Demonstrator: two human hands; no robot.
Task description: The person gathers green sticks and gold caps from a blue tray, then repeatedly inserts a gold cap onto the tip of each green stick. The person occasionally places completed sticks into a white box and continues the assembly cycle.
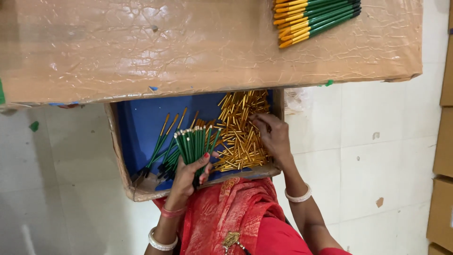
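Note:
My left hand [185,178] grips a bundle of green sticks [194,144], held upright over a blue-lined cardboard box [141,118] on my lap. My right hand [271,134] reaches into a pile of small gold metal tubes [238,130] in the right half of the box, fingertips down among them. Whether it has pinched one I cannot tell. Several finished green sticks with gold tips [163,146] lie loose in the left half of the box.
A cardboard tabletop covered in clear tape [188,47] overhangs the box's far side. On it at the top right lies a stack of green sticks with gold tips [314,19]. Cardboard boxes [443,151] stand along the right edge on a pale tiled floor [368,156].

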